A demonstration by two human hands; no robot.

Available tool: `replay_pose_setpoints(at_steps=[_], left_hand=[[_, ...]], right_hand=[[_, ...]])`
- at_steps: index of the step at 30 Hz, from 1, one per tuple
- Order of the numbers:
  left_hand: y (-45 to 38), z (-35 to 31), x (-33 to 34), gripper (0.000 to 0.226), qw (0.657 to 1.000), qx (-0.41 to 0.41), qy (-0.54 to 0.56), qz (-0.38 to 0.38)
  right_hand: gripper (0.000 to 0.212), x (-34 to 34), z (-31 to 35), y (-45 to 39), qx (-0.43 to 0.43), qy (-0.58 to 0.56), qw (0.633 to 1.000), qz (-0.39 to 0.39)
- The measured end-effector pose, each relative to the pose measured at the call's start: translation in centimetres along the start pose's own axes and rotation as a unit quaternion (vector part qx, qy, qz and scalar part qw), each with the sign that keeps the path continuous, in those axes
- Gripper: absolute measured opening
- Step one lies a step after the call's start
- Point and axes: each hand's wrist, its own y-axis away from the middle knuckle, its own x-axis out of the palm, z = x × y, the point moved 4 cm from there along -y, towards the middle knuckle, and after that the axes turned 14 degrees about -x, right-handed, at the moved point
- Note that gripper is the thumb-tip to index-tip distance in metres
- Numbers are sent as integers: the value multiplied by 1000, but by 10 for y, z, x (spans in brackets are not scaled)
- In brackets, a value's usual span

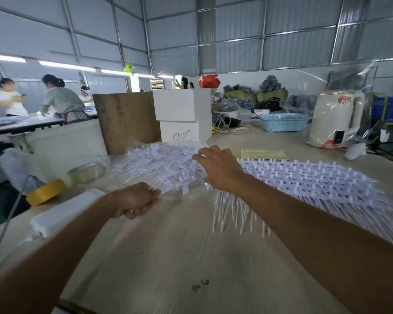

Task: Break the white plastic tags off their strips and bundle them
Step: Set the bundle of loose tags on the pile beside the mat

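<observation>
A loose heap of white plastic tags (159,162) lies at the middle of the wooden table (179,250). My left hand (135,200) grips the thin tail ends of a small bundle of tags (175,185) that fans out toward the heap. My right hand (216,166) reaches over the heap, fingers curled onto the tags at its far edge. To the right, a wide stack of tags on their strips (309,180) spreads across the table, tails pointing toward me.
A yellow tape roll (44,192), a clear tape roll (85,172) and a white box (64,213) sit at the left edge. White cartons (182,116), a wooden board (125,121), a blue basket (281,122) and a kettle (334,121) stand behind. People work at a far table.
</observation>
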Motion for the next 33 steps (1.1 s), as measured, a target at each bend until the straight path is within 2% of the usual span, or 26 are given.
replay_pose_setpoints(at_steps=[3, 6, 7, 9, 11, 13, 14, 17, 19, 22, 26, 30, 33], left_hand=[[-5, 6, -5, 39, 1000, -4, 12, 4], [-12, 12, -7, 38, 998, -3, 55, 31], [-14, 14, -8, 37, 997, -5, 73, 38], [-16, 18, -9, 38, 995, -13, 91, 47], [-18, 24, -10, 39, 994, -22, 90, 49], [-17, 28, -12, 39, 994, -26, 93, 49], [-17, 30, -13, 39, 994, -28, 96, 49], [-15, 33, -16, 39, 993, -24, 101, 51], [-14, 33, -17, 39, 992, -12, 109, 59], [-13, 26, -15, 36, 985, 7, 146, 90], [-16, 7, -2, 30, 955, -1, 257, 149], [-37, -19, 16, 26, 914, -36, 372, 158], [-57, -38, 24, 26, 919, -43, 372, 120]], right_hand=[[36, 10, -7, -25, 41, 65, 995, 57], [22, 10, -18, -40, 56, 26, 998, 27], [25, 10, -20, -44, 41, -2, 999, 21], [56, 18, -17, -45, 14, -35, 996, 78], [78, 27, -12, -41, -8, -1, 991, 134], [81, 32, -9, -38, -31, 73, 984, 156], [73, 32, -8, -39, -43, 115, 980, 154], [29, 16, -8, -47, -47, 171, 979, 97], [19, 3, -14, -53, 1, 106, 992, 72], [28, -13, -30, -57, 87, -31, 996, 15], [52, -16, -49, -55, 189, -230, 951, -82], [49, -18, -51, -46, 188, -251, 938, -148], [48, -15, -54, -37, 166, -226, 946, -165]])
